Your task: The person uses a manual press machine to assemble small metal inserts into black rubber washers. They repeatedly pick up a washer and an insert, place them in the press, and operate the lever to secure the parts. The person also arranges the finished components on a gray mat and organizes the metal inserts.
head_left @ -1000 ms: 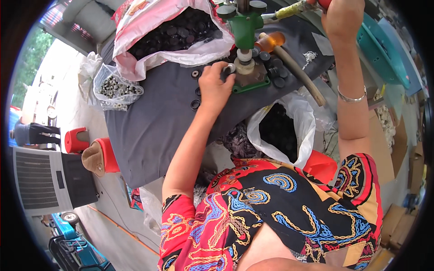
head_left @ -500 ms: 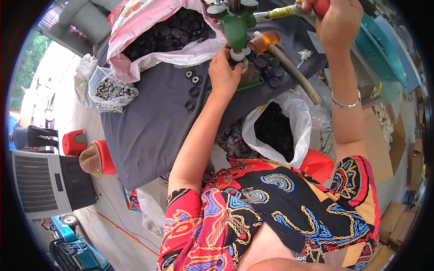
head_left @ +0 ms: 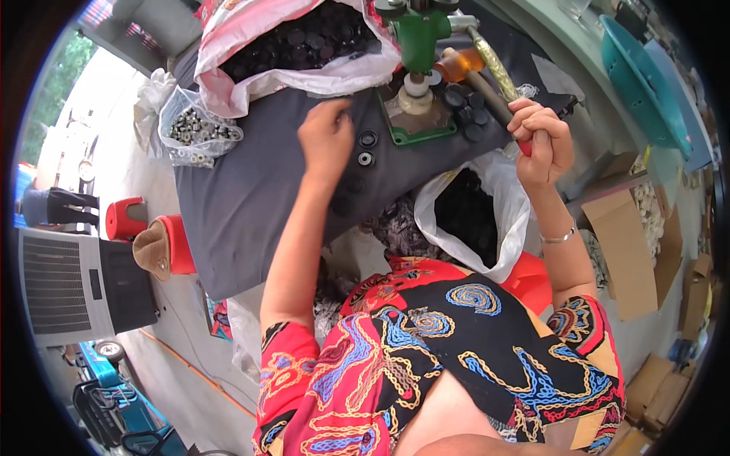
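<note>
My right hand (head_left: 544, 140) is wrapped around the red grip (head_left: 525, 147) of a lever (head_left: 493, 64), its shaft yellowish, which runs to a green hand press (head_left: 420, 45). Beneath the press ram, a white round piece (head_left: 415, 90) stands over the green-edged base plate (head_left: 423, 137). My left hand (head_left: 327, 140) is off the press, over the dark cloth, its fingers curled together; whatever they may hold is hidden. Just right of it lie black rings (head_left: 368, 138), and one ring (head_left: 366, 159) has a metallic bearing-like centre. Two darker rings lie nearer me, partly blurred.
Behind the left hand, a pink-white sack (head_left: 220, 87) holds many black caps. A clear bag (head_left: 199, 137) of small metal parts sits left. An orange-headed mallet (head_left: 460, 65) and loose black caps (head_left: 473, 114) lie beside the press. A white bag (head_left: 511, 205) of black pieces stands nearer me.
My right hand has pulled the lever down and toward me. My left hand has left the press and moved left to the rings. The whole view has shifted slightly.
</note>
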### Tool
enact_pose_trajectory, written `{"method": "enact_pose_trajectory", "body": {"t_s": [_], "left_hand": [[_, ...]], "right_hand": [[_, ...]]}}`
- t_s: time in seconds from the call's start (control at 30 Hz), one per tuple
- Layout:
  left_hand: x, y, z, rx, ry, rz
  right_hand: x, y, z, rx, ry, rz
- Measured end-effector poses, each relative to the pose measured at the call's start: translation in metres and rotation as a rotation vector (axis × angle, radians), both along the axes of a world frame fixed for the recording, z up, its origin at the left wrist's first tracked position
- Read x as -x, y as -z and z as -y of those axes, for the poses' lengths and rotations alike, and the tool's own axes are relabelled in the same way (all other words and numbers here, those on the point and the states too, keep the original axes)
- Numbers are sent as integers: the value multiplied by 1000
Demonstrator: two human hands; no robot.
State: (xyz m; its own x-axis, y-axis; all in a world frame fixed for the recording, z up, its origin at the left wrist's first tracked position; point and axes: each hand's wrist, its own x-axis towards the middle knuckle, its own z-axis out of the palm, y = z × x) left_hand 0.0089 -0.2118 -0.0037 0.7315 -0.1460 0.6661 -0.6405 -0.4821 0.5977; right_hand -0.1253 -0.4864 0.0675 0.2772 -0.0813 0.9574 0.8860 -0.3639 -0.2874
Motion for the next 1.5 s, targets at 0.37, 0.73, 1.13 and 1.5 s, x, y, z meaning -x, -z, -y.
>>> {"method": "enact_pose_trajectory", "body": {"t_s": [0.37,0.73,1.13,1.5], "left_hand": [[47,-6,-69,-563,113,-136],[37,-13,-66,-866,176,-115],[50,5,-49,-22,152,-385],[54,30,-26,-220,200,-75]], "right_hand": [[-29,-116,11,-139,-83,-259],[-61,-155,1,-215,-6,-252],[-61,-155,1,-126,27,-184],[-60,-153,-2,-202,56,-162]]}}
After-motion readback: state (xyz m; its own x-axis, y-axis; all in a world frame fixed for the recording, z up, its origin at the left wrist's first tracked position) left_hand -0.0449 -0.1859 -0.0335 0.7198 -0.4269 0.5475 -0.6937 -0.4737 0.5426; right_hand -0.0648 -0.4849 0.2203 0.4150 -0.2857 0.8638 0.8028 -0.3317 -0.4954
